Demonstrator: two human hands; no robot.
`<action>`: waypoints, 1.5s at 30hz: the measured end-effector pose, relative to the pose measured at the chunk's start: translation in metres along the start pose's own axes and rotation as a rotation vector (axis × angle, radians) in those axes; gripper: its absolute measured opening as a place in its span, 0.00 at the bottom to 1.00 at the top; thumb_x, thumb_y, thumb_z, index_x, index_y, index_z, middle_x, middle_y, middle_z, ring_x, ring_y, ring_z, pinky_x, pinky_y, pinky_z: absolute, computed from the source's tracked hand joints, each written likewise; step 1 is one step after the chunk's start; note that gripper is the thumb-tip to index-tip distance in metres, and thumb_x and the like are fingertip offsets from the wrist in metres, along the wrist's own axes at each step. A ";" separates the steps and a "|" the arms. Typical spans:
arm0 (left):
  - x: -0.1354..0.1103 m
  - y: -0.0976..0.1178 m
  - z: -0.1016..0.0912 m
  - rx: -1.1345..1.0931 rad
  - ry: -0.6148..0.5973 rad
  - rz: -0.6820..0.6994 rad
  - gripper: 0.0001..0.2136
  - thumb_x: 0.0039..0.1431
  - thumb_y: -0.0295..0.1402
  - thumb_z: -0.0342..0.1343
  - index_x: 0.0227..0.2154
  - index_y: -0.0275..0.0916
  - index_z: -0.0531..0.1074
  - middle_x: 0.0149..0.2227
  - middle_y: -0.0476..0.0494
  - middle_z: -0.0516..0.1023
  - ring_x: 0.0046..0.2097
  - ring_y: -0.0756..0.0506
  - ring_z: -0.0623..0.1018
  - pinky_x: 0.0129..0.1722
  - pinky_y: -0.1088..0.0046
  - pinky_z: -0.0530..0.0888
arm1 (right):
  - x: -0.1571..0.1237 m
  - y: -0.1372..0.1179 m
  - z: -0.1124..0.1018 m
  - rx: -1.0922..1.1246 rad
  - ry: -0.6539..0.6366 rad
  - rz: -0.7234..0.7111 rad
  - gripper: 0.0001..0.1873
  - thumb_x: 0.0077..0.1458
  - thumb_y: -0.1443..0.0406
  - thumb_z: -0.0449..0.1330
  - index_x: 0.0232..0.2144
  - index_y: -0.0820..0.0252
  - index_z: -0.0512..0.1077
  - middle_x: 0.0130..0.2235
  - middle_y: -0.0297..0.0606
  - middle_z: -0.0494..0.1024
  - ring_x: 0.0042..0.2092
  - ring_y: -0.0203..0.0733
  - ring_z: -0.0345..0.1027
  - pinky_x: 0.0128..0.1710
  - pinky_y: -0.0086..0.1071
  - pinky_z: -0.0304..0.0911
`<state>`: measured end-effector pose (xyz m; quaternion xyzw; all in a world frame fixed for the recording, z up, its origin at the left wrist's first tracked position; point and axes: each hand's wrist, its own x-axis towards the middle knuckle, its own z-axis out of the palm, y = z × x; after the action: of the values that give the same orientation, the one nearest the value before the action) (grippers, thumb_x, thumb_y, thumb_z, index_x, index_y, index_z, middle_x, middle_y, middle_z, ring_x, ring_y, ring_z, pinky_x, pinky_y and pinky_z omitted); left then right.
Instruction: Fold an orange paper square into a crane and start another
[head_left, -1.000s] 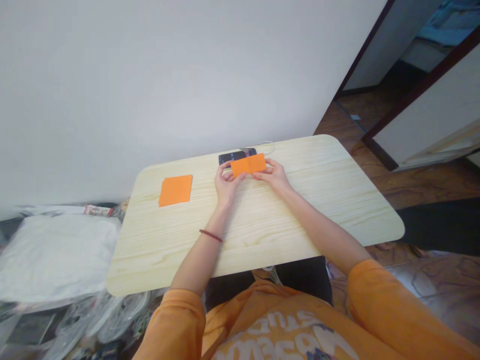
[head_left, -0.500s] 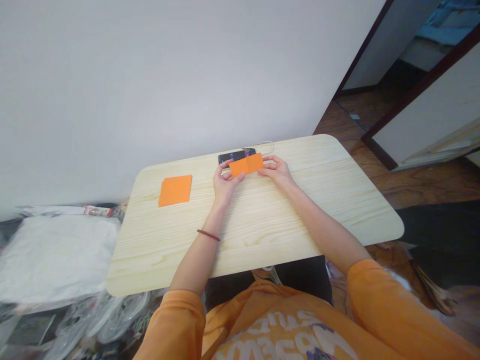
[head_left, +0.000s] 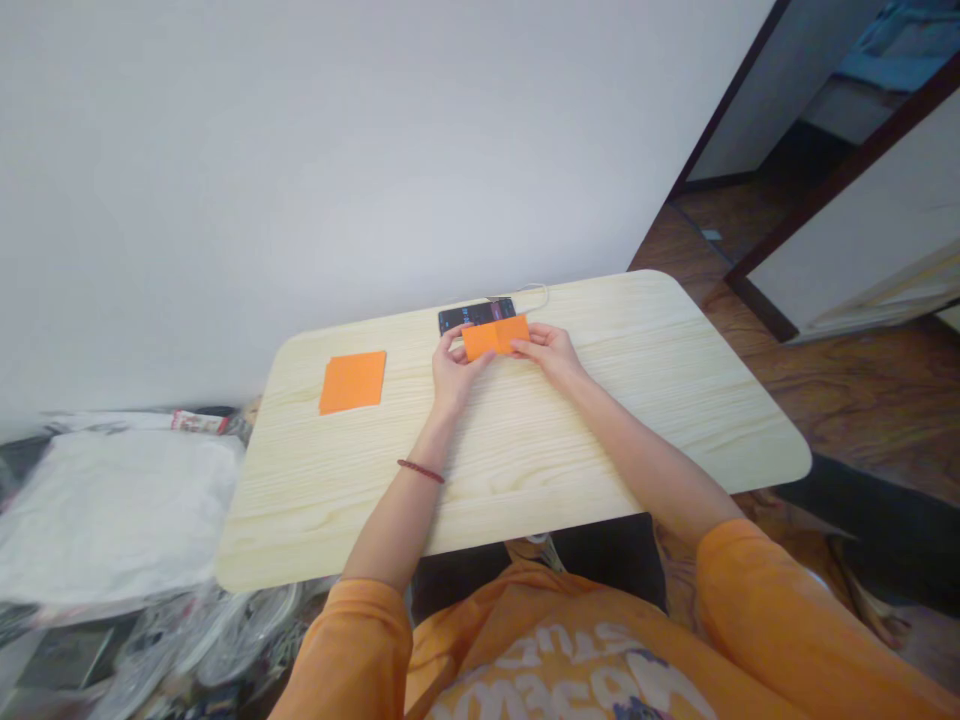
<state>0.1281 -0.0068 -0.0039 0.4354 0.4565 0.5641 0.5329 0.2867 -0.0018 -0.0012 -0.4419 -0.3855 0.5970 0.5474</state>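
Note:
Between my two hands is a folded piece of orange paper [head_left: 496, 337], a long narrow rectangle with a crease across its middle. My left hand [head_left: 453, 373] pinches its left end, thumb along the lower edge and fingers behind. The right end is gripped by my right hand [head_left: 551, 352], with the thumb on its front. Just behind the paper lies a phone [head_left: 469, 314] with a lit screen, partly covered by the paper and my left fingers. To the left, a small stack of square orange paper [head_left: 353, 382] rests flat on the table.
The pale wood-grain table [head_left: 315, 530] stands against a white wall [head_left: 337, 150]. A white cable [head_left: 544, 290] runs by the phone. On the left are a white bag [head_left: 112, 510] and clear plastic-wrapped items [head_left: 247, 630]. A dark-trousered leg [head_left: 885, 520] shows at right.
The folded paper and both hands have come slightly lower, nearer to me. My right thumb has moved onto the paper's front. The leg at the right has shifted.

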 end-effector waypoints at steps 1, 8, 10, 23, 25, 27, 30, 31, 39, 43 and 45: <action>-0.001 0.000 0.001 0.020 -0.016 0.019 0.33 0.33 0.32 0.70 0.47 0.38 0.67 0.34 0.43 0.80 0.35 0.45 0.81 0.39 0.68 0.76 | -0.001 0.001 0.001 -0.011 -0.005 -0.005 0.22 0.30 0.62 0.72 0.32 0.61 0.75 0.31 0.36 0.81 0.30 0.36 0.74 0.35 0.31 0.71; -0.001 0.004 -0.001 0.054 -0.047 0.045 0.33 0.34 0.30 0.69 0.48 0.39 0.66 0.33 0.45 0.80 0.33 0.47 0.80 0.35 0.72 0.76 | -0.001 0.000 -0.001 -0.039 -0.023 -0.024 0.22 0.30 0.60 0.73 0.31 0.60 0.75 0.30 0.35 0.81 0.29 0.37 0.75 0.34 0.32 0.72; 0.002 0.006 -0.007 0.036 -0.018 0.032 0.34 0.33 0.30 0.69 0.48 0.38 0.66 0.30 0.46 0.80 0.31 0.47 0.80 0.35 0.72 0.76 | 0.001 -0.002 -0.005 -0.022 0.026 -0.043 0.22 0.29 0.60 0.73 0.31 0.60 0.75 0.29 0.35 0.81 0.28 0.37 0.74 0.34 0.32 0.72; 0.010 0.010 -0.012 -0.144 0.029 -0.138 0.20 0.38 0.43 0.67 0.34 0.38 0.75 0.33 0.45 0.79 0.31 0.51 0.77 0.34 0.72 0.75 | 0.005 -0.001 -0.010 -0.096 0.014 -0.120 0.17 0.34 0.61 0.70 0.30 0.60 0.74 0.24 0.30 0.76 0.24 0.31 0.65 0.24 0.26 0.58; 0.008 0.011 -0.009 -0.136 0.009 -0.160 0.20 0.35 0.46 0.68 0.29 0.37 0.75 0.33 0.46 0.79 0.32 0.51 0.77 0.33 0.73 0.76 | 0.005 -0.001 -0.009 -0.108 -0.010 -0.111 0.17 0.34 0.61 0.70 0.30 0.60 0.74 0.25 0.30 0.77 0.25 0.31 0.65 0.26 0.26 0.59; 0.007 0.011 -0.009 -0.126 -0.001 -0.159 0.20 0.34 0.48 0.68 0.26 0.37 0.75 0.32 0.46 0.78 0.33 0.50 0.77 0.33 0.73 0.76 | 0.005 0.000 -0.010 -0.114 -0.017 -0.099 0.17 0.34 0.61 0.70 0.31 0.60 0.74 0.26 0.31 0.77 0.26 0.32 0.65 0.27 0.27 0.60; 0.008 0.011 -0.012 -0.079 -0.007 -0.114 0.20 0.35 0.47 0.68 0.28 0.36 0.76 0.32 0.44 0.79 0.34 0.48 0.77 0.32 0.72 0.76 | 0.006 0.001 -0.011 -0.139 -0.022 -0.095 0.18 0.35 0.60 0.69 0.32 0.60 0.73 0.27 0.32 0.77 0.27 0.33 0.65 0.28 0.28 0.61; 0.008 0.011 -0.013 -0.049 -0.001 -0.088 0.20 0.35 0.46 0.68 0.28 0.36 0.77 0.32 0.44 0.79 0.34 0.48 0.77 0.30 0.73 0.75 | 0.006 0.000 -0.011 -0.168 -0.024 -0.104 0.19 0.36 0.60 0.68 0.33 0.60 0.73 0.28 0.33 0.77 0.27 0.33 0.65 0.28 0.28 0.61; 0.007 0.007 -0.011 0.140 0.097 0.078 0.14 0.39 0.41 0.67 0.27 0.35 0.79 0.29 0.43 0.80 0.28 0.50 0.75 0.26 0.74 0.73 | -0.010 -0.010 -0.007 -0.824 0.160 -0.667 0.21 0.47 0.65 0.62 0.47 0.52 0.71 0.53 0.43 0.67 0.49 0.47 0.63 0.40 0.39 0.66; 0.007 0.006 -0.011 0.176 0.110 0.114 0.12 0.42 0.39 0.66 0.27 0.35 0.79 0.28 0.44 0.80 0.26 0.50 0.75 0.28 0.74 0.73 | -0.013 -0.009 -0.005 -0.961 0.110 -0.773 0.10 0.51 0.65 0.61 0.37 0.52 0.76 0.51 0.41 0.69 0.49 0.48 0.62 0.47 0.45 0.63; 0.006 0.006 -0.011 0.203 0.107 0.131 0.11 0.43 0.38 0.65 0.27 0.35 0.79 0.28 0.43 0.80 0.27 0.50 0.75 0.29 0.73 0.73 | -0.012 -0.007 -0.005 -0.951 0.095 -0.779 0.08 0.50 0.65 0.62 0.36 0.53 0.75 0.50 0.41 0.70 0.48 0.47 0.62 0.48 0.45 0.62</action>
<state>0.1159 -0.0017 -0.0002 0.4853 0.5095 0.5711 0.4228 0.2937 -0.0128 0.0051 -0.4903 -0.7181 0.0954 0.4846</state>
